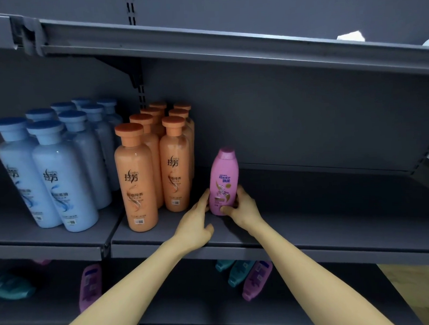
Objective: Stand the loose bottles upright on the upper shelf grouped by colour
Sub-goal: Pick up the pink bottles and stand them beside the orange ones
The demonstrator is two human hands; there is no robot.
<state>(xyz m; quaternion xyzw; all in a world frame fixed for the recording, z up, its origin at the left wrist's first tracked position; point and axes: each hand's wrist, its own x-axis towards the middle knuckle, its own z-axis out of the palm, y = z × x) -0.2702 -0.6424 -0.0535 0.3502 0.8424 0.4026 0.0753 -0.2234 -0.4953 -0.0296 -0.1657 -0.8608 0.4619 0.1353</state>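
Note:
A pink Rejoice bottle (223,180) stands upright on the grey shelf (309,229), just right of the orange bottles (154,162). My right hand (242,207) grips its lower right side, thumb across the front. My left hand (197,219) rests on the shelf with its fingertips touching the bottle's lower left side. Further left, several blue bottles (54,167) stand upright in a group. On the lower shelf lie loose bottles: a purple one (89,285), another purple one (258,279), teal ones (235,272) and a teal one (10,286) at far left.
The shelf right of the pink bottle is bare up to a bracket (427,153) at the right end. Another shelf (203,43) hangs overhead, with something white (350,36) on it. A vertical slotted upright (141,94) divides the back panel.

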